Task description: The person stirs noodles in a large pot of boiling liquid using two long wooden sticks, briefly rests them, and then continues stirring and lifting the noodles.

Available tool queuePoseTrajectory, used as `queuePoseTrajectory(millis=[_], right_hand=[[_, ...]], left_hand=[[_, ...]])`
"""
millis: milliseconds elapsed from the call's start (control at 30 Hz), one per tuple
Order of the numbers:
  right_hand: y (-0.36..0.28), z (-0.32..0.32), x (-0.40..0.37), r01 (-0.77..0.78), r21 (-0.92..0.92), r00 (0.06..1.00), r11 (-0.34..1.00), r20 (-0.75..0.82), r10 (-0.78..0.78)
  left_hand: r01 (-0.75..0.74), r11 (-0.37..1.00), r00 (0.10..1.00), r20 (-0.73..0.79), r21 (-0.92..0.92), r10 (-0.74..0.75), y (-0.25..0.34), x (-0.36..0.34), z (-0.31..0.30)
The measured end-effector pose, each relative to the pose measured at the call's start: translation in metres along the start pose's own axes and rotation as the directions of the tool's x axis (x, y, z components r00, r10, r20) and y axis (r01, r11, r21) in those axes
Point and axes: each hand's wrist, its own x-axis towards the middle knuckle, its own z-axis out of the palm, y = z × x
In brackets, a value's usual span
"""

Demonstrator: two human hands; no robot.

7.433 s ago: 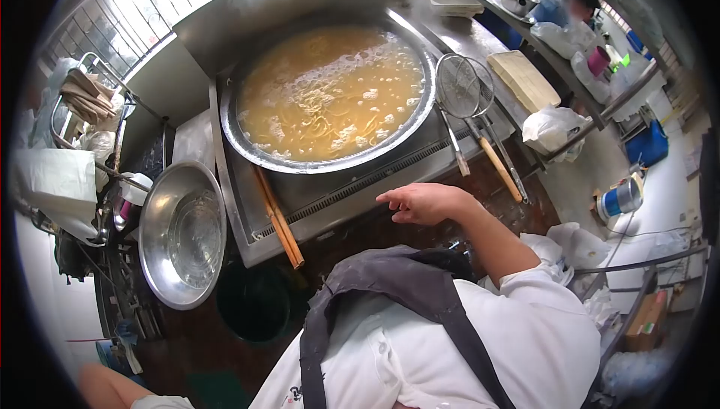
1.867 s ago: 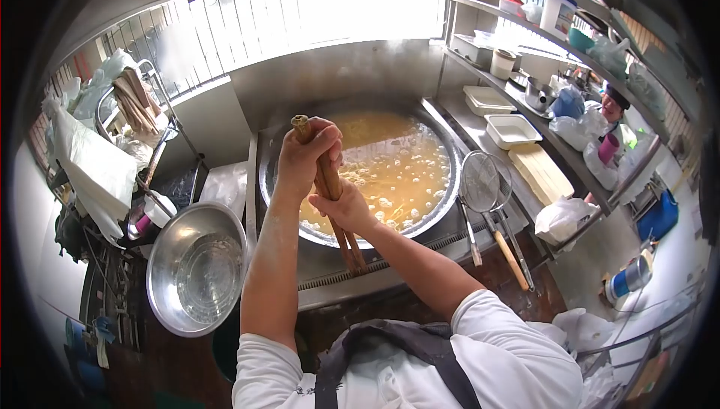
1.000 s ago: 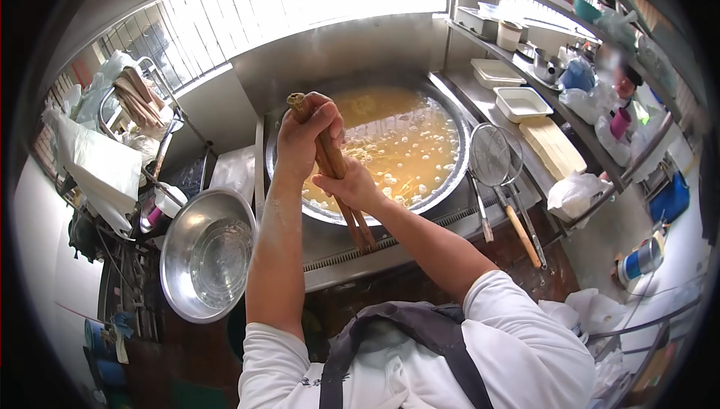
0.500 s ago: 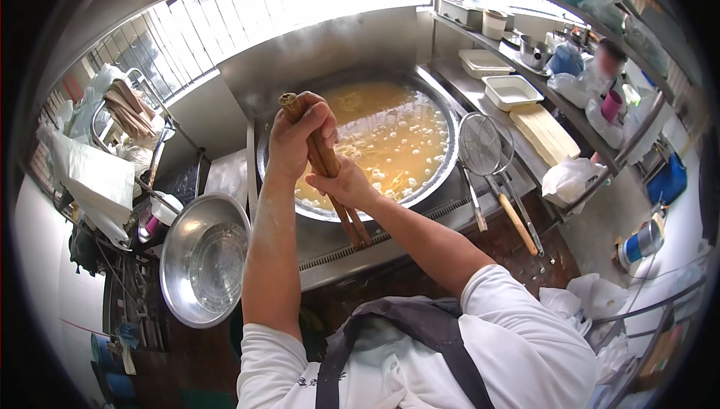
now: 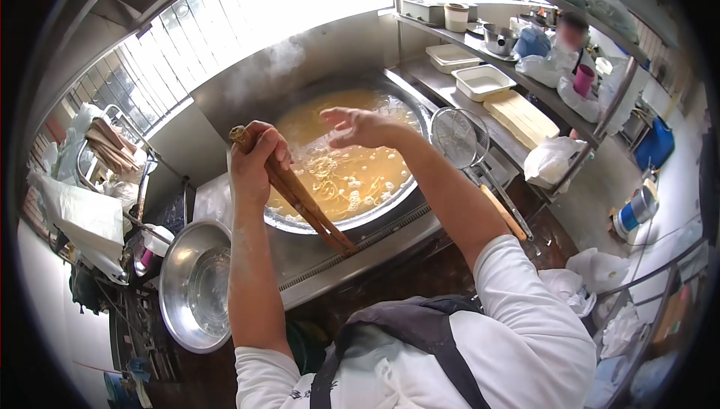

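My left hand is closed around the upper part of a pair of long, thick wooden cooking chopsticks. The sticks slant down to the right, and their lower ends lie over the front ledge of the stove. My right hand holds nothing; its fingers are apart above the large round cooking pot. Cloudy yellow-brown liquid bubbles in the pot, with pale noodles gathered near the middle.
A steel basin stands at the left. Wire strainers lie right of the pot, near white trays and a pale rectangular slab. Shelves hold containers and bags; another person is behind them. Steam rises at the back.
My right hand has let go of the chopsticks and moved up and right over the pot, fingers opened. My left hand still grips them. The view has shifted slightly.
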Motion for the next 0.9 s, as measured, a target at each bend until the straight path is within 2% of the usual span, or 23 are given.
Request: queuePoseTrajectory(millis=[100, 200, 233, 333, 367, 400, 433, 500, 567, 633, 667, 700, 767, 800, 867, 900], right_hand=[[-0.012, -0.013, -0.005, 0.000, 0.023, 1.000, 1.000, -0.009, 0.001], [-0.008, -0.006, -0.008, 0.080, -0.066, 0.996, 0.995, 0.037, -0.078], [-0.011, -0.011, -0.013, 0.102, -0.253, 0.994, 0.962, 0.053, -0.091], [0.029, -0.074, 0.034, 0.025, -0.146, 0.999, 0.989, 0.051, -0.018], [0.043, -0.094, 0.047, 0.001, -0.354, 0.933, 0.935, -0.337, -0.128], [0.039, -0.102, 0.051, -0.105, -0.519, 0.711, 0.848, -0.635, -0.300], [0.036, -0.107, 0.056, 0.023, -0.514, 0.742, 0.858, -0.567, -0.359], [-0.017, -0.106, 0.036, 0.262, -0.467, 0.776, 0.845, -0.419, -0.472], [-0.051, -0.065, 0.007, 0.348, -0.115, 0.891, 0.930, -0.266, -0.367], [-0.047, -0.018, -0.010, 0.445, -0.081, 0.887, 0.892, -0.094, -0.452], [-0.054, 0.006, -0.024, 0.389, 0.038, 0.921, 0.920, 0.015, -0.390], [-0.034, 0.035, -0.023, 0.383, 0.133, 0.911, 0.914, 0.108, -0.397], [-0.038, 0.066, -0.030, 0.269, 0.246, 0.902, 0.931, 0.274, -0.333], [-0.020, 0.095, -0.023, 0.308, 0.324, 0.921, 0.895, 0.137, -0.366], [-0.042, 0.107, -0.025, 0.177, 0.412, 0.978, 0.894, 0.025, -0.206], [-0.037, 0.115, -0.019, 0.154, 0.466, 0.985, 0.871, 0.000, -0.174]], left_hand=[[-0.010, 1.000, 0.999, 0.037, -0.019, 0.011, -0.001, 0.000, 0.000], [-0.022, 1.000, 0.998, 0.066, -0.017, 0.023, -0.001, -0.003, -0.002], [-0.023, 1.000, 0.998, 0.064, -0.012, 0.024, 0.002, -0.004, -0.002], [-0.021, 0.999, 0.998, 0.050, -0.027, 0.022, 0.004, -0.008, 0.001], [-0.023, 0.999, 0.998, 0.053, -0.029, 0.025, 0.002, -0.010, 0.002], [-0.027, 0.999, 0.998, 0.055, -0.028, 0.029, 0.001, -0.012, 0.001], [-0.039, 0.999, 0.998, 0.057, -0.026, 0.041, 0.002, -0.009, -0.001], [-0.048, 0.999, 0.997, 0.054, -0.017, 0.049, 0.002, -0.007, -0.002], [-0.032, 0.999, 0.998, 0.051, -0.037, 0.034, -0.001, -0.009, -0.001], [-0.017, 0.997, 0.999, 0.050, -0.074, 0.021, 0.000, -0.005, 0.001], [-0.019, 0.998, 0.998, 0.054, -0.065, 0.023, -0.001, -0.004, 0.001], [-0.022, 0.998, 0.998, 0.060, -0.055, 0.025, -0.002, -0.003, 0.002], [-0.005, 0.999, 0.997, 0.074, -0.052, 0.009, -0.003, -0.001, 0.008], [0.011, 0.998, 0.997, 0.081, -0.061, -0.006, -0.003, 0.000, 0.013], [0.028, 0.998, 0.996, 0.088, -0.051, -0.023, -0.006, 0.002, 0.019], [0.022, 0.999, 0.996, 0.089, -0.034, -0.018, -0.008, 0.005, 0.021]])
